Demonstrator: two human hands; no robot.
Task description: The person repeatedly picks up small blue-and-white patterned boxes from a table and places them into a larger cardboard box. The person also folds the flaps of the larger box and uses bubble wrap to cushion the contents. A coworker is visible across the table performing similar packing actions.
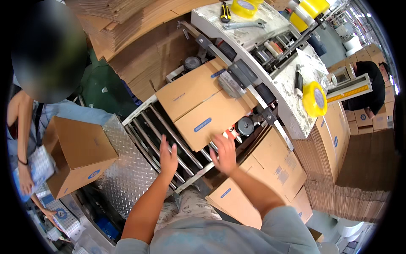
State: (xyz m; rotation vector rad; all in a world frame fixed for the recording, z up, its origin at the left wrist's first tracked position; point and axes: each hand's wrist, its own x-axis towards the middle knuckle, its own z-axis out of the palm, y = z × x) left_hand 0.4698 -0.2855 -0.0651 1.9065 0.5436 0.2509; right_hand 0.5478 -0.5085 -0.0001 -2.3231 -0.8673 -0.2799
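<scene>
A closed cardboard carton (pixel 192 120) rests on the metal roller conveyor (pixel 161 134) in front of me, its far end under the taping machine (pixel 239 76). My left hand (pixel 168 159) hovers over the bare rollers to the left of the carton's near end, thumb and fingers apart and nothing in them. Close to the carton's near right corner is my right hand (pixel 224 153), also empty with its fingers spread; whether its fingertips touch the cardboard I cannot tell. A black wheel (pixel 245 125) of the machine shows just beyond that hand.
At left, a co-worker holds a plastic-wrapped item beside an open carton (pixel 86 148) on a diamond-plate surface (pixel 122 169). Flat cardboard stacks (pixel 139 55) stand behind; others lean at right. The machine carries yellow tape rolls (pixel 314 99), a wrench (pixel 244 25) and cutters (pixel 299 80).
</scene>
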